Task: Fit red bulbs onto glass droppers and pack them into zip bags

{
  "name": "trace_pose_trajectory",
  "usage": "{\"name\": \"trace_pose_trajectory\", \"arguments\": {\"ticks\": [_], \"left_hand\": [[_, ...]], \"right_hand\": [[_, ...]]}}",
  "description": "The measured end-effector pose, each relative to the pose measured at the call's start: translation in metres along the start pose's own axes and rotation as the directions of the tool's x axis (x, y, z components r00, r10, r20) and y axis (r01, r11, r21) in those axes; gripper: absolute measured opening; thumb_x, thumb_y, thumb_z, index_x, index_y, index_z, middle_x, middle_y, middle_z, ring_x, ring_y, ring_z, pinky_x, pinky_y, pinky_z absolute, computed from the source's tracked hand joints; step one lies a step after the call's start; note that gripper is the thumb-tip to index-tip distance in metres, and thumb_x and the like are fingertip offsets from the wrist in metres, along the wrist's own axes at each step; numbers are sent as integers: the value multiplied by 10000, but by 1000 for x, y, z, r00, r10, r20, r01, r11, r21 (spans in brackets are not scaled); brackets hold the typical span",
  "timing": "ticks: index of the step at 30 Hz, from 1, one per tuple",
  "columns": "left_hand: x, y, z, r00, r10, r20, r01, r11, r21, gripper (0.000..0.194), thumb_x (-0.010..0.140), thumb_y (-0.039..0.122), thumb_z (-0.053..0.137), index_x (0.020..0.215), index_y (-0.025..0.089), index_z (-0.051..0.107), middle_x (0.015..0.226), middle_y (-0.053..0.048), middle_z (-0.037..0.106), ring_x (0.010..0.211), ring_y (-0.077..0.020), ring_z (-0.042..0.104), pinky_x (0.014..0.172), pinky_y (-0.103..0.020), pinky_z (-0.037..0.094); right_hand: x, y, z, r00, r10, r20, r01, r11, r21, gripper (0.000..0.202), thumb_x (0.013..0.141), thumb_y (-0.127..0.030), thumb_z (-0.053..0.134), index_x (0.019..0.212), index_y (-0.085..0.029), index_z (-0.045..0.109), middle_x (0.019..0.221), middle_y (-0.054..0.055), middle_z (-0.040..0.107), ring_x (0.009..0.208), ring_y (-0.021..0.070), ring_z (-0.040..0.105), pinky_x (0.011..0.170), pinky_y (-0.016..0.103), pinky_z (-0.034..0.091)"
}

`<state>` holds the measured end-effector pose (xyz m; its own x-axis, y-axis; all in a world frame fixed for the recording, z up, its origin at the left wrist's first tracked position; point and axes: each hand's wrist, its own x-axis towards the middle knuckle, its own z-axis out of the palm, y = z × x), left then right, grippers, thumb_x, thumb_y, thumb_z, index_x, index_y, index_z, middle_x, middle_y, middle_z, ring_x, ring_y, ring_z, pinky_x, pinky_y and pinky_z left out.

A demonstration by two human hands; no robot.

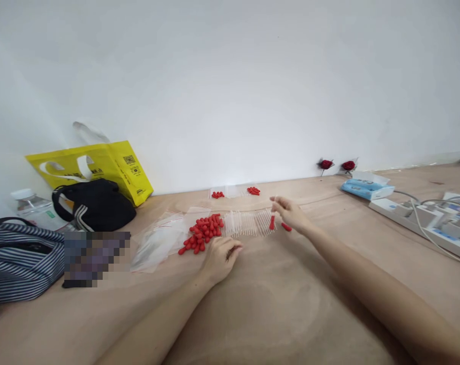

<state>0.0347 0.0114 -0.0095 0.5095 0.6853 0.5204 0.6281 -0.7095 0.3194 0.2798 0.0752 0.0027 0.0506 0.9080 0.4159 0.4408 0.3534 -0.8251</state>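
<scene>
My right hand [288, 212] is pinched around a thin pale stick that hangs down with a red bulb-like piece [272, 222] at its lower end. Just beside it another red piece [286, 227] lies on the table. To the left of that hand, a row of thin clear sticks [248, 224] is laid out side by side. My left hand [221, 257] rests on the table with its fingers curled together; whatever is in them, if anything, is hidden. Close behind it sits a pile of red bulb-shaped pieces [203, 232].
Clear plastic bags [159, 241] lie left of the pile. Red pieces [253, 191] and bags lie near the wall. A yellow bag [100, 157], black bag [104, 205] and striped bag [20, 263] stand left. Right are a tissue pack [366, 188], power strips [416, 223] and two dark-red roses [326, 163].
</scene>
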Motion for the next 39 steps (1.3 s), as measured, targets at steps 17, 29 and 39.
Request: {"name": "trace_pose_trajectory", "arguments": {"ticks": [17, 29, 39], "left_hand": [[0, 0, 1, 998, 53, 44, -52, 999, -9, 120, 784, 168, 491, 807, 189, 606, 717, -10, 646, 699, -158, 586, 702, -314, 407], [1, 1, 0, 996, 55, 74, -53, 998, -22, 124, 792, 189, 491, 765, 185, 612, 710, -14, 644, 694, -159, 583, 675, -301, 412], [1, 0, 0, 993, 44, 106, -41, 999, -23, 113, 787, 161, 496, 781, 179, 608, 747, -15, 646, 719, -161, 581, 684, -304, 403]], "right_hand": [[-5, 48, -58, 839, -335, 428, 528, 692, -492, 198, 799, -190, 385, 813, -191, 583, 841, 78, 633, 802, 179, 564, 771, 308, 404], [-10, 48, -51, 748, -364, 555, 645, 595, -479, 313, 681, -63, 379, 800, -186, 640, 816, 72, 641, 806, 174, 561, 814, 331, 384], [-18, 29, -48, 932, -145, 332, 351, 593, -724, 255, 784, -391, 449, 779, -212, 629, 912, 71, 625, 880, 230, 515, 752, 388, 295]]}}
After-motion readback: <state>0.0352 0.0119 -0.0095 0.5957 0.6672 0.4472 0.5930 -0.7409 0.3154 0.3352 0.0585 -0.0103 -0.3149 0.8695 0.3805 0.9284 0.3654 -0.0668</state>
